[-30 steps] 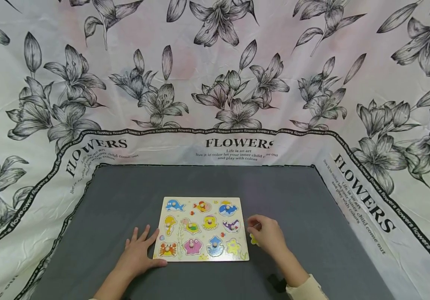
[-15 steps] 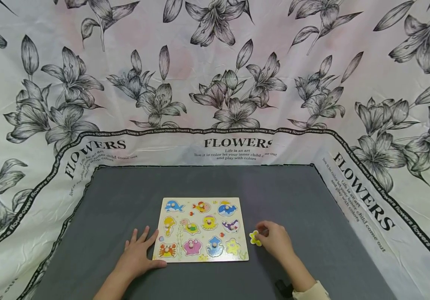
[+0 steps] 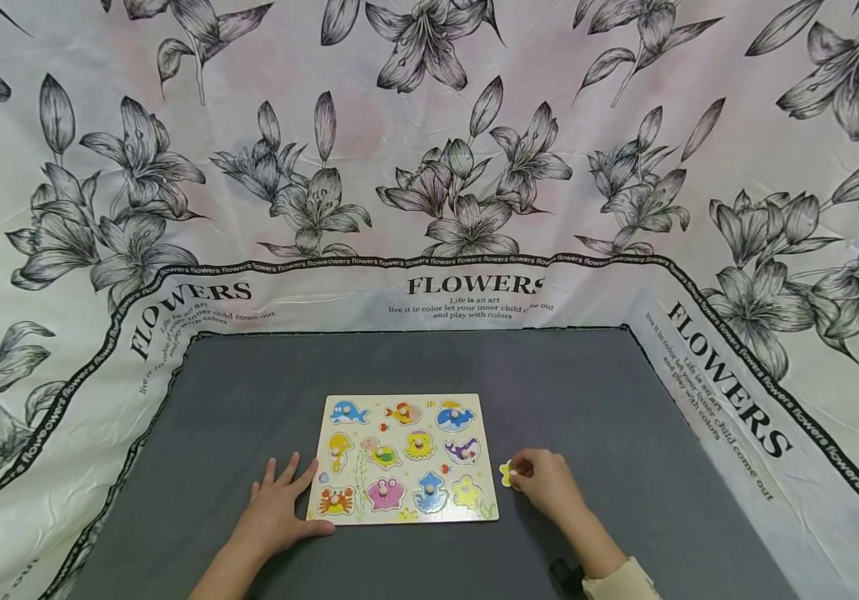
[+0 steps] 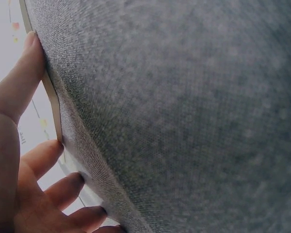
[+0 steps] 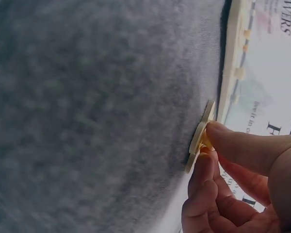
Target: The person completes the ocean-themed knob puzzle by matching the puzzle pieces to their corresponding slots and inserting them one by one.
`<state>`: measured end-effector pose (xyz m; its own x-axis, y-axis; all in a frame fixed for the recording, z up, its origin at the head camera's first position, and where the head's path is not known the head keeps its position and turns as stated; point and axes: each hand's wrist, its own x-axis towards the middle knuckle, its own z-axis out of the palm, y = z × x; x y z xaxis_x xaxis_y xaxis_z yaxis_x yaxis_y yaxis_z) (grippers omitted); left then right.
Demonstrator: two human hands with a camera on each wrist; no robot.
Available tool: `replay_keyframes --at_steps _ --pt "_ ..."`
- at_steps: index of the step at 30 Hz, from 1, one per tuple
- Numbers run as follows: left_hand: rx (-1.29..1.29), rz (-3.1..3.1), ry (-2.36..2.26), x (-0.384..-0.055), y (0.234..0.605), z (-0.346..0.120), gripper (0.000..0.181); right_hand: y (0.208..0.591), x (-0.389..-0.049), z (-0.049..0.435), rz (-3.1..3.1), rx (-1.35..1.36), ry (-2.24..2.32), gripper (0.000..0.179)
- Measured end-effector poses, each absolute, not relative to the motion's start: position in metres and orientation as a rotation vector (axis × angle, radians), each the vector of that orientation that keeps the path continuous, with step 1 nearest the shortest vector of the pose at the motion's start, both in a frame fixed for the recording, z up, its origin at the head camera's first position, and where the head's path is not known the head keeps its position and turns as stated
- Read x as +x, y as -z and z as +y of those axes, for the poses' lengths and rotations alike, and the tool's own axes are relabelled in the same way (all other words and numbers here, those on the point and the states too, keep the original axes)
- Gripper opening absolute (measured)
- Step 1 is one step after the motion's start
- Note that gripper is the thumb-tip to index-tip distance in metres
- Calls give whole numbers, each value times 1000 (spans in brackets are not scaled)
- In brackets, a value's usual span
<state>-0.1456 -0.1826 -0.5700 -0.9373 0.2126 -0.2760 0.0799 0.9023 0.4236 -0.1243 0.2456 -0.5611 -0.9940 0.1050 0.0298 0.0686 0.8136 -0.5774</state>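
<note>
A pale wooden puzzle board (image 3: 429,425) with sea animals lies flat on the grey cloth. My left hand (image 3: 270,508) rests at its left side, fingers spread, with thumb and index finger touching the edges around the near-left corner. Just off the board's right edge, my right hand (image 3: 552,483) pinches a yellow star puzzle piece (image 3: 505,474) between thumb and fingers. In the right wrist view the star piece (image 5: 198,138) stands tilted close over the cloth, its knob mostly covered by the fingertips. A printed star shape (image 3: 466,492) shows at the board's near-right corner.
Several knobbed pieces sit in the board, among them a red crab (image 3: 336,500), a pink piece (image 3: 386,494) and a blue squid (image 3: 431,492). A small black object (image 3: 566,575) is by the right wrist. A floral-printed sheet (image 3: 369,300) borders the grey cloth (image 3: 287,367).
My right hand has shifted slightly right and nearer to me since a second ago, then back a little left, with the star piece in its fingers. My left hand and the board stay put.
</note>
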Motion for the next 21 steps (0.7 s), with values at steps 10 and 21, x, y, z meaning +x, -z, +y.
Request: replay_keyframes --at_steps 10,21 --pt "234 2763 -585 -146 571 -183 119 540 -123 229 -2928 -101 -949 9" --pt "241 2775 -580 -145 569 -182 117 539 -122 203 -2994 45 -1019 7"
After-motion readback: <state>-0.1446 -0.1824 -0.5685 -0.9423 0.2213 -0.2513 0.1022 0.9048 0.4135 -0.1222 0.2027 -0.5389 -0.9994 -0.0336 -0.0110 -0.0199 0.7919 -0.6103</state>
